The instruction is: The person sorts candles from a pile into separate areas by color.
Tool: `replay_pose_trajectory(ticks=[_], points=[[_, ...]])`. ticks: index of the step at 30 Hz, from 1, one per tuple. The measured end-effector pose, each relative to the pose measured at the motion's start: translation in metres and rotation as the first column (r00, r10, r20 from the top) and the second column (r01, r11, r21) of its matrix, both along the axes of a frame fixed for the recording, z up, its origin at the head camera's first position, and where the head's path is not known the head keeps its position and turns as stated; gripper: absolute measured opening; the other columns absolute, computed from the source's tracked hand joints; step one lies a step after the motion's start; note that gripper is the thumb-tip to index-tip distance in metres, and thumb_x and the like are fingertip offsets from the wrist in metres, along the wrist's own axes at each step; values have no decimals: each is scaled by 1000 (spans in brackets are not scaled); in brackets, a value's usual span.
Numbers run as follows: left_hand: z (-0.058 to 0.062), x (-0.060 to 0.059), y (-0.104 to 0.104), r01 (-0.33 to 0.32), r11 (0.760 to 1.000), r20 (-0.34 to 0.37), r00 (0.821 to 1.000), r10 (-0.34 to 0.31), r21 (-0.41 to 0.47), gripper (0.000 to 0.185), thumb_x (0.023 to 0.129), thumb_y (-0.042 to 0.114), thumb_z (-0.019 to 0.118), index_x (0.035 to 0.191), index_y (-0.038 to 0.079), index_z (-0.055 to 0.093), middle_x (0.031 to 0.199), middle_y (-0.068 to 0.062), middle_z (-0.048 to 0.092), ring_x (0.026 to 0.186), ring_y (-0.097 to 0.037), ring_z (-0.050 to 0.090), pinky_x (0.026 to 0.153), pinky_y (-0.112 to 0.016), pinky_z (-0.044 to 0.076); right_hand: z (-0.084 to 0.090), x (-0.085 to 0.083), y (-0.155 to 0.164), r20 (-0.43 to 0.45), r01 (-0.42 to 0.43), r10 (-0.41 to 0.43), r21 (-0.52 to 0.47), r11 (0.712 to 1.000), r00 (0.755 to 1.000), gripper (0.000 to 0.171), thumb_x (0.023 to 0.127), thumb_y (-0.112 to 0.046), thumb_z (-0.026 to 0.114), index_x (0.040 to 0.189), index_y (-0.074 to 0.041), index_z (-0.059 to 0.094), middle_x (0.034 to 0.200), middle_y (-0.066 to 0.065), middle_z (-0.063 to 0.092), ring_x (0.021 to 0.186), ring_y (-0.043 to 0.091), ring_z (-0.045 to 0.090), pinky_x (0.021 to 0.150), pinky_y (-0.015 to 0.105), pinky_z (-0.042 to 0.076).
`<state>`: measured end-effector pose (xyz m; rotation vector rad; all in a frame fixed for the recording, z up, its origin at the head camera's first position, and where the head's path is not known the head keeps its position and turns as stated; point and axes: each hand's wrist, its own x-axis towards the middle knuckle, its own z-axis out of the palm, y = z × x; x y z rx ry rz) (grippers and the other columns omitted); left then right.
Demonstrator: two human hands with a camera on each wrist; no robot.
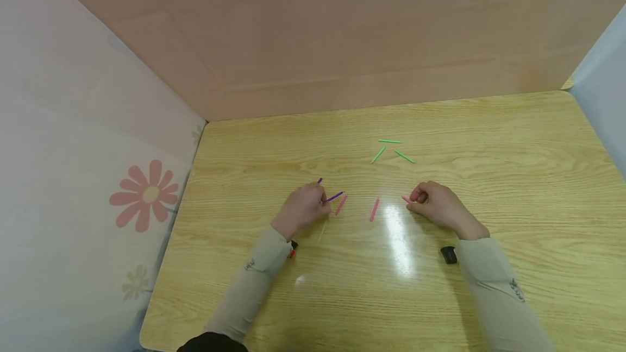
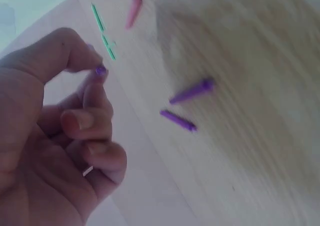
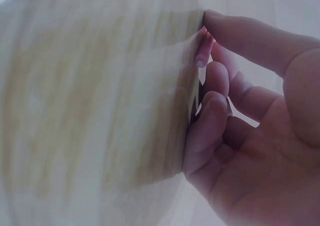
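My left hand [image 1: 302,208] pinches a short purple stick between thumb and forefinger; in the left wrist view only the end of this held purple stick [image 2: 101,70] shows. Two more purple sticks lie on the tabletop beside that hand, one [image 2: 192,91] above the other [image 2: 178,120]. To the right of the left hand is a pink stick [image 1: 342,205], and a second pink stick [image 1: 374,209] lies between the hands. The thumb and forefinger of my right hand [image 1: 440,208] pinch a third pink stick [image 3: 203,51] close over the table.
Three green sticks, one across the top [image 1: 390,140] and two slanting [image 1: 378,155] [image 1: 405,156], form an open triangle farther back on the wooden table [image 1: 254,151]. A pinkish-brown panel [image 1: 342,42] stands behind the table, and a white flowered wall [image 1: 98,124] on the left.
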<state>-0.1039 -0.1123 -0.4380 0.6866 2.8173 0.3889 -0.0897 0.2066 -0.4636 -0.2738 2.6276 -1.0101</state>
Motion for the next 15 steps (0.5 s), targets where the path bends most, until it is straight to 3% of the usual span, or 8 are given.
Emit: replay_pose_trajectory(ticks=[5, 15], points=[[2, -8, -7, 17, 1000, 16, 1000, -17, -5, 9, 81, 13, 64, 82, 6, 70, 82, -3, 65, 71, -13, 59, 63, -27, 51, 0, 0, 0, 3, 0, 0, -1, 1000, 1000, 15, 86, -17, 70, 90, -3, 65, 84, 8, 62, 74, 15, 53, 68, 30, 42], [-3, -17, -12, -5, 1000, -11, 1000, 5, 11, 9, 82, 14, 65, 82, 7, 69, 82, -2, 64, 68, -12, 55, 61, -28, 50, 0, 0, 0, 2, 4, -4, -5, 1000, 1000, 15, 85, -17, 70, 89, -3, 65, 84, 8, 62, 73, 15, 52, 68, 30, 41]])
